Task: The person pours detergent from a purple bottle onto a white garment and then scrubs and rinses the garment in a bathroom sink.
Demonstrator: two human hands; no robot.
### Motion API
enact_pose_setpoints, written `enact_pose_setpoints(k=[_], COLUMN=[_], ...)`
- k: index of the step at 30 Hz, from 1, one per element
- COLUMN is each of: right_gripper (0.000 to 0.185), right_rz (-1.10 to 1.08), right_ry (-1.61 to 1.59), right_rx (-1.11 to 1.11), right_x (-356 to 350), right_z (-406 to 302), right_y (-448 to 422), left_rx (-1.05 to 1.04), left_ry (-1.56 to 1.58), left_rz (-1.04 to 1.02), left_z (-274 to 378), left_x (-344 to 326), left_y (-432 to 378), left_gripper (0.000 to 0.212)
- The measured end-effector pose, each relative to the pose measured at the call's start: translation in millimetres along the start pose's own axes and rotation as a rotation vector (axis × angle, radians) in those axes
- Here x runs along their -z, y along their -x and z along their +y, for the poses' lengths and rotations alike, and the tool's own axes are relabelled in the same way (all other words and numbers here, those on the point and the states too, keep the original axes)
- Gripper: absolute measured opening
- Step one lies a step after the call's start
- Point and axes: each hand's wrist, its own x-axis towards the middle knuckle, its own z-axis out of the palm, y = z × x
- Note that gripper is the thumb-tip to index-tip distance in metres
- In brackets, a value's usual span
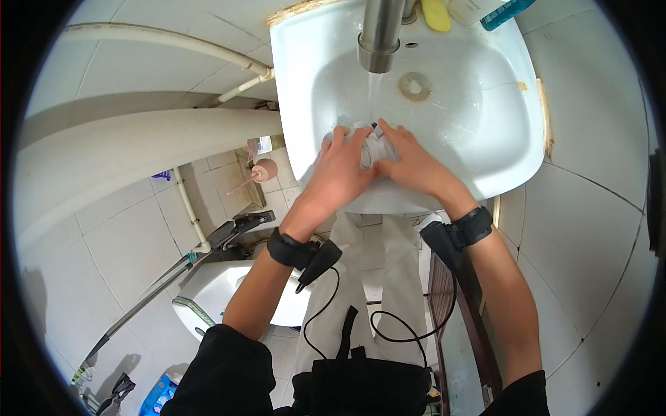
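Both of my hands are low in the white washbasin, near its front edge. A wet, light grey cloth lies bunched between them. My left hand presses on its left side with bent fingers. On the cloth's right side, my right hand grips it with the thumb and fingers. Above the hands, a metal faucet runs a thin stream of water that falls just behind the cloth. The drain shows to the right of the stream. Part of the cloth is hidden beneath my fingers.
A yellow soap bar, a whitish bottle and a teal tube stand or lie on the basin's back rim. Black cables hang from my wrist straps over my legs. A white toilet is at lower left, a wooden door frame at lower right.
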Motion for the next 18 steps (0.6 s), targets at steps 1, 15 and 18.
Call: enact_pose_setpoints(k=[1,15,18], right_gripper=[0.086,0.086,0.082], right_rz=[0.007,0.142,0.138], right_ry=[-0.125,-0.671,-0.562], right_rx=[-0.023,-0.119,-0.102], right_x=[-5,8,13], right_z=[1,26,30], right_y=[2,7,7], left_rx=[-0.115,-0.140,-0.191], left_ry=[-0.205,-0.408,-0.362], left_rz=[0.101,0.029,0.044], left_z=[0,20,19], left_x=[-3,-54,-56], left_y=[2,-56,-61], left_gripper=[0.072,0.051,0.045])
